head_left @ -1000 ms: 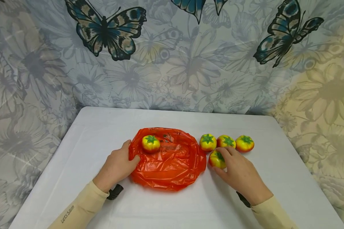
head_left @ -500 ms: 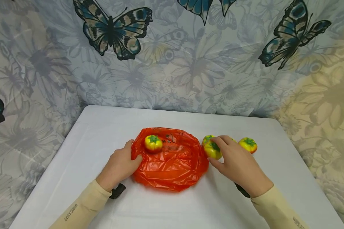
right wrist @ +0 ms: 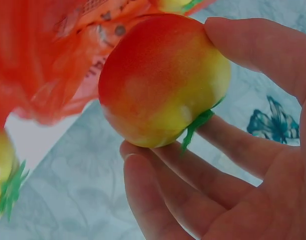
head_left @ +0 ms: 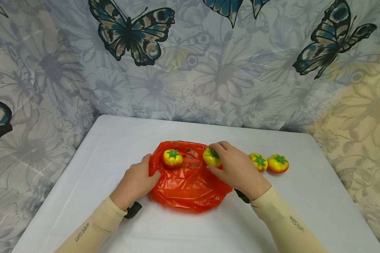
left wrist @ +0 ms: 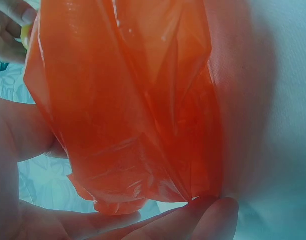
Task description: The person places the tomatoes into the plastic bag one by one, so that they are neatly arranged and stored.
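A crinkled red plastic bag (head_left: 187, 191) stands in the middle of the head view. My left hand (head_left: 136, 182) grips its left edge, the thumb on the inner side and the fingers outside. A yellow-and-red toy tomato (head_left: 172, 159) with a green leafy top rests in the bag's left part. My right hand (head_left: 239, 168) holds another toy tomato (right wrist: 162, 85) between thumb and fingers, over the bag's right side. Two more, a nearer tomato (head_left: 258, 162) and a farther tomato (head_left: 278, 164), lie to the right. A further tomato (right wrist: 3, 175) shows at the right wrist view's left edge.
The white table (head_left: 190, 233) reaches back to a wall hanging (head_left: 221, 77) printed with flowers and butterflies. A black strap piece (head_left: 133, 210) shows under the left wrist. In the head view the right hand covers part of the table beside the bag.
My right hand has lifted the held tomato and carried it left, from beside the bag to above it. My left hand keeps its grip on the bag's edge.
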Demonstrator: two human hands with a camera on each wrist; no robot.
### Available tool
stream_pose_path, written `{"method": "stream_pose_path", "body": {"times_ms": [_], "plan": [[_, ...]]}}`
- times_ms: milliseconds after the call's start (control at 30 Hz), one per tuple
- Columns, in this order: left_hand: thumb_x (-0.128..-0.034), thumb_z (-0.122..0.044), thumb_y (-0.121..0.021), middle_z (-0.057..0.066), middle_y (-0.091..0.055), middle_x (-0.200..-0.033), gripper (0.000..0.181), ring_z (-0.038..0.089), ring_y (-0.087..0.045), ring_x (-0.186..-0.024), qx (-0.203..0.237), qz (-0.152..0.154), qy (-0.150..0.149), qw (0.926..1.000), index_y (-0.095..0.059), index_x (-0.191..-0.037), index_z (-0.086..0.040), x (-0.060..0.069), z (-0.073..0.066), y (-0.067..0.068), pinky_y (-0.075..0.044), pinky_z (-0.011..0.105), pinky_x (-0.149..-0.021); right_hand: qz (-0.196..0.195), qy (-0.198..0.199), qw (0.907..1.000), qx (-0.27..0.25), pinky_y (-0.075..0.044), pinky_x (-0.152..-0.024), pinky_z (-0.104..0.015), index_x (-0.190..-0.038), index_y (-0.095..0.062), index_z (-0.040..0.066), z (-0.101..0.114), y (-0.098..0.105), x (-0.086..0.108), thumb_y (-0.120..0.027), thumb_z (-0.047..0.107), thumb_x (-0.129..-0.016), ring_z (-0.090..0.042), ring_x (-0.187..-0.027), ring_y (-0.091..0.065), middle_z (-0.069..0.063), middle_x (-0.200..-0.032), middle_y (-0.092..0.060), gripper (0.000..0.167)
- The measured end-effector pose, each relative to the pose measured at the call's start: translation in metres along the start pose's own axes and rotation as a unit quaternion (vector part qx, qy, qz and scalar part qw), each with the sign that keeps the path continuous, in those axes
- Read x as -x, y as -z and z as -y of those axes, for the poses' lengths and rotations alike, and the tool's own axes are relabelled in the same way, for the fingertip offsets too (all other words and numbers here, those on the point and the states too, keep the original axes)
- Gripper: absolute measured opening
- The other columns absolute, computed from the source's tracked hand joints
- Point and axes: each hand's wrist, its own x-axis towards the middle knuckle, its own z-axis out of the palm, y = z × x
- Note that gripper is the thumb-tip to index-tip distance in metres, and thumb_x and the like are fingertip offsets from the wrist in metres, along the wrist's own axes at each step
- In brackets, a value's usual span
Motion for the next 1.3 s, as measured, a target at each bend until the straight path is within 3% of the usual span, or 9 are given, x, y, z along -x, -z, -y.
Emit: {"method": "stream_pose_path", "body": {"times_ms": [300, 667, 933, 1300], "plan": [[-0.1025, -0.027, -0.064, 0.031, -0.071, -0.134, 0.077, 0.017, -0.066, -0.067, -0.002, -0.005, -0.005, 1.0, -0.032, -0.164, 0.007, -0.001, -0.003, -0.002, -0.053, 0.029, -0.058, 0.028, 0.004, 0.9994, -0.021, -0.062, -0.101, -0.05, -0.149, -0.06, 0.011, 0.012, -0.015, -0.024, -0.084, 0.035, -0.094, -0.029, -0.119, -0.07, -0.011, -0.14, -0.066, 0.065], [-0.102, -0.026, -0.064, 0.03, -0.07, -0.136, 0.076, 0.018, -0.069, -0.074, -0.001, -0.005, -0.009, 0.9999, -0.034, -0.163, 0.008, 0.001, -0.002, -0.004, -0.056, 0.03, -0.062, 0.062, -0.006, 0.9976, -0.03, -0.061, -0.102, -0.049, -0.151, -0.059, 0.012, 0.022, -0.034, -0.04, -0.082, 0.036, -0.095, -0.028, -0.119, -0.07, -0.01, -0.141, -0.065, 0.066], [-0.102, -0.026, -0.064, 0.029, -0.07, -0.137, 0.076, 0.018, -0.069, -0.076, -0.002, -0.007, -0.011, 0.9999, -0.034, -0.163, 0.008, 0.002, -0.001, -0.004, -0.057, 0.03, -0.063, 0.06, -0.003, 0.9979, -0.025, -0.062, -0.101, -0.048, -0.148, -0.061, 0.013, 0.022, -0.044, -0.046, -0.083, 0.035, -0.095, -0.026, -0.113, -0.07, -0.01, -0.136, -0.066, 0.062], [-0.1016, -0.024, -0.064, 0.027, -0.074, -0.125, 0.076, 0.016, -0.065, -0.065, 0.006, -0.01, -0.01, 0.9999, -0.033, -0.164, 0.007, 0.002, -0.002, -0.004, -0.052, 0.028, -0.056, 0.062, 0.006, 0.9978, -0.02, -0.062, -0.101, -0.048, -0.147, -0.061, 0.012, 0.022, -0.051, -0.052, -0.083, 0.035, -0.095, -0.027, -0.114, -0.07, -0.011, -0.137, -0.065, 0.061]]}}
